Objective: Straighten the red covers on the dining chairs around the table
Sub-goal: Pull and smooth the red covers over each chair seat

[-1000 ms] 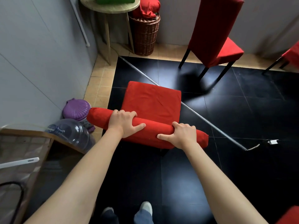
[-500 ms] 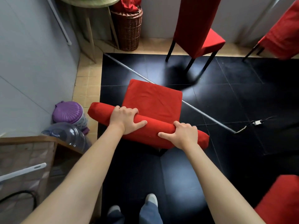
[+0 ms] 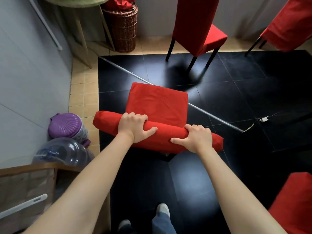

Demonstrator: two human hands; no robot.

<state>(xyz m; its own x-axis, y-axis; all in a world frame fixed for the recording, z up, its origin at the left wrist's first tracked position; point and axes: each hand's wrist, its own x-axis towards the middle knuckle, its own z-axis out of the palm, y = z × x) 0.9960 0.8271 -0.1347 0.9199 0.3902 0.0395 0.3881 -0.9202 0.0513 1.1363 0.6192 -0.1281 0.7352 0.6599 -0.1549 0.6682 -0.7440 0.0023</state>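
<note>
A black tiled floor (image 3: 211, 174) lay beneath the person's shoes. Just ahead, the left hand (image 3: 134, 126) and right hand (image 3: 195, 138) each gripped the covered top of the chair (image 3: 158, 107), fingers curled over it and thumbs on the near face, its seat beyond them. Farther off stood a second chair (image 3: 195, 27), with a basket (image 3: 123, 29) against the wall.

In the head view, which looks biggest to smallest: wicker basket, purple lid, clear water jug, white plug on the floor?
1. Wicker basket
2. Water jug and purple lid: look alike; the jug is nearer the camera, so I won't rank them.
3. White plug
</note>
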